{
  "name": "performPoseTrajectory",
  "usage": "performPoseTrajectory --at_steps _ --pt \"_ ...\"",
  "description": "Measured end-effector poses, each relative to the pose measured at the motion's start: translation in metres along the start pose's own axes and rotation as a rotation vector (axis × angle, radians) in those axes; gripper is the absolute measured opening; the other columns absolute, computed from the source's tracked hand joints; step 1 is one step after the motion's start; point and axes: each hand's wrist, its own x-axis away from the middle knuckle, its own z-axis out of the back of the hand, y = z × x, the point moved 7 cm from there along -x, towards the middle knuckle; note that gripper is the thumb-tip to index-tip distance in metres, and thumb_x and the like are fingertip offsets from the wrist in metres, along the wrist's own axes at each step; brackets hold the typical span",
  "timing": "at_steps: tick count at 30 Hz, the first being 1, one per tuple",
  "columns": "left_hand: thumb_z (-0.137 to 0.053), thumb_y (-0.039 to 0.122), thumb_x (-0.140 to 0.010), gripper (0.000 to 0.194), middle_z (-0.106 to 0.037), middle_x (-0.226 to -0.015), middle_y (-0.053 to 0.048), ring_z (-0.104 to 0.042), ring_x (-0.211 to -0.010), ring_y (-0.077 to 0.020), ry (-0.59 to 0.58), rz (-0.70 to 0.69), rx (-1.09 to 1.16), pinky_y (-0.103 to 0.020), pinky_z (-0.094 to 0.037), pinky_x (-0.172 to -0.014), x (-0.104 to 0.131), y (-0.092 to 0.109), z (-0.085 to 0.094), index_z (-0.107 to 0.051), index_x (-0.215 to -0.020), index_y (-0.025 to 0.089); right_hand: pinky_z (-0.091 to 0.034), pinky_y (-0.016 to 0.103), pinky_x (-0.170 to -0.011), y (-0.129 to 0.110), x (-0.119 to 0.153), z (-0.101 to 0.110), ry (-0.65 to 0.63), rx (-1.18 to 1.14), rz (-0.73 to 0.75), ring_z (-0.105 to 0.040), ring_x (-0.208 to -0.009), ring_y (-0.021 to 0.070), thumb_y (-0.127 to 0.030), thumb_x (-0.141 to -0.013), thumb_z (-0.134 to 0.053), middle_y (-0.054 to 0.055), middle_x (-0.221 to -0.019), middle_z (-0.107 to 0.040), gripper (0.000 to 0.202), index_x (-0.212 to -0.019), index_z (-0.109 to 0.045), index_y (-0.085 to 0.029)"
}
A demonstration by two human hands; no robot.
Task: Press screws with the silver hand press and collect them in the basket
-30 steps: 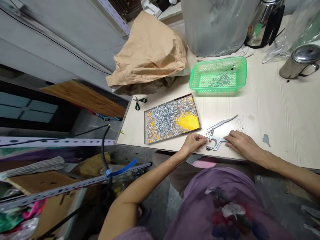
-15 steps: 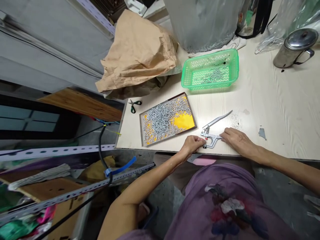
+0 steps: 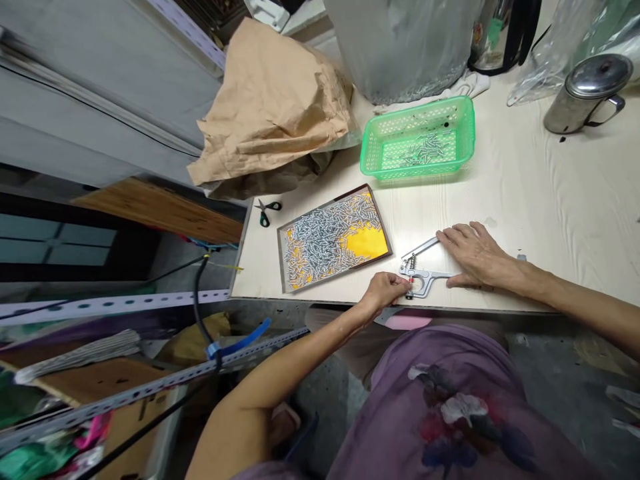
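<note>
Silver snap-fastener pliers (image 3: 425, 283) lie near the front edge of the table, handles spread, with a spring and a red part at the jaws. My right hand (image 3: 477, 257) spans the handles, fingers on the upper one and thumb at the lower. My left hand (image 3: 385, 291) is closed in a pinch at the jaws; whatever is between its fingertips is too small to make out. Left of the pliers, a shallow tray (image 3: 283, 267) with a yellow bottom holds a heap of small silvery ribbed pieces. A green plastic basket (image 3: 417, 175) behind holds more of them.
Small scissors (image 3: 267, 212) with dark handles lie left of the tray. A crumpled brown paper bag (image 3: 275, 107) and a large clear plastic bag (image 3: 400, 53) stand at the back. A lidded metal jug (image 3: 583, 100) is at the back right.
My right hand has moved up from the lower handle, and its fingers now lie over the upper handle, which sits lower. My left hand stays at the jaws.
</note>
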Motion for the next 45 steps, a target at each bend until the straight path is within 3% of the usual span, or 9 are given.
performPoseTrajectory --at_steps 6,12,16,19,24,31,38,42,45 --pt "-0.065 0.028 -0.082 0.019 -0.039 -0.04 0.009 -0.033 -0.036 -0.0058 -0.001 -0.017 -0.139 -0.019 -0.023 -0.04 -0.002 -0.009 0.004 -0.063 -0.071 0.012 -0.041 0.044 -0.084 -0.007 -0.002 0.005 -0.032 0.016 0.004 -0.051 -0.099 0.0329 -0.054 -0.075 -0.07 0.017 -0.108 -0.062 0.065 -0.122 -0.055 -0.013" --pt "-0.062 0.031 -0.087 0.015 -0.066 -0.09 -0.006 -0.061 -0.086 -0.0189 0.313 -0.672 -0.6 -0.03 -0.049 -0.076 0.014 0.028 0.005 -0.064 -0.087 0.016 -0.043 0.039 -0.074 -0.013 0.001 0.004 -0.066 -0.003 -0.025 -0.051 -0.093 0.0299 -0.039 -0.083 -0.066 0.016 -0.101 -0.062 0.036 -0.109 -0.06 -0.015" --pt "-0.066 0.035 -0.085 0.041 -0.056 -0.13 -0.018 -0.05 -0.122 -0.0306 0.215 -0.996 -0.88 -0.046 -0.044 -0.099 0.007 0.054 -0.03 -0.054 -0.119 0.015 -0.044 0.039 -0.075 -0.017 0.003 0.006 -0.069 -0.007 -0.036 -0.052 -0.094 0.0297 -0.032 -0.083 -0.066 0.016 -0.1 -0.061 0.031 -0.107 -0.059 -0.014" --pt "-0.064 0.033 -0.086 0.062 -0.047 -0.14 -0.018 -0.044 -0.129 -0.032 0.094 -1.115 -0.956 -0.05 -0.039 -0.104 -0.003 0.066 -0.046 -0.037 -0.138 0.016 -0.046 0.04 -0.078 -0.016 0.006 0.008 -0.072 -0.039 -0.016 -0.052 -0.096 0.0299 -0.035 -0.079 -0.07 0.015 -0.103 -0.061 0.041 -0.112 -0.057 -0.014" --pt "-0.066 0.033 -0.083 0.069 -0.054 -0.125 -0.017 -0.051 -0.112 -0.0301 0.027 -1.075 -1.056 -0.046 -0.044 -0.097 -0.009 0.073 -0.053 -0.034 -0.14 0.01 -0.048 0.042 -0.077 -0.006 0.013 0.013 -0.131 -0.001 -0.068 -0.053 -0.097 0.0322 -0.039 -0.071 -0.078 0.017 -0.107 -0.061 0.059 -0.117 -0.056 -0.012" --pt "-0.06 0.039 -0.09 0.034 -0.057 -0.105 -0.011 -0.05 -0.101 -0.0268 -0.017 -1.042 -1.074 -0.041 -0.046 -0.086 -0.004 0.081 -0.062 -0.055 -0.115 0.015 -0.047 0.037 -0.073 -0.014 0.024 0.02 -0.099 -0.068 -0.065 -0.053 -0.091 0.0268 -0.024 -0.089 -0.057 0.014 -0.095 -0.061 0.015 -0.101 -0.061 -0.016" --pt "-0.054 0.033 -0.094 0.019 -0.058 -0.089 -0.008 -0.05 -0.092 -0.0238 0.003 -0.994 -1.051 -0.036 -0.044 -0.078 -0.007 0.073 -0.067 -0.062 -0.092 0.016 -0.043 0.032 -0.068 -0.017 0.027 0.007 -0.095 -0.204 -0.042 -0.052 -0.08 0.0207 -0.019 -0.098 -0.039 0.008 -0.082 -0.059 0.028 -0.083 -0.062 -0.017" --pt "-0.054 0.034 -0.094 0.02 -0.06 -0.09 -0.009 -0.052 -0.093 -0.0243 0.046 -0.997 -1.07 -0.037 -0.046 -0.079 -0.007 0.072 -0.067 -0.063 -0.097 0.016 -0.044 0.033 -0.071 -0.014 0.024 0.009 -0.095 -0.168 -0.048 -0.053 -0.082 0.0216 -0.017 -0.095 -0.045 0.009 -0.083 -0.06 0.021 -0.087 -0.065 -0.015" --pt "-0.057 0.036 -0.092 0.034 -0.062 -0.105 -0.012 -0.055 -0.102 -0.0275 0.114 -1.016 -1.04 -0.042 -0.049 -0.086 -0.004 0.067 -0.065 -0.056 -0.118 0.013 -0.046 0.034 -0.075 -0.006 0.021 0.016 -0.105 -0.189 -0.002 -0.054 -0.088 0.024 -0.027 -0.09 -0.058 0.011 -0.091 -0.061 0.019 -0.102 -0.066 -0.014"
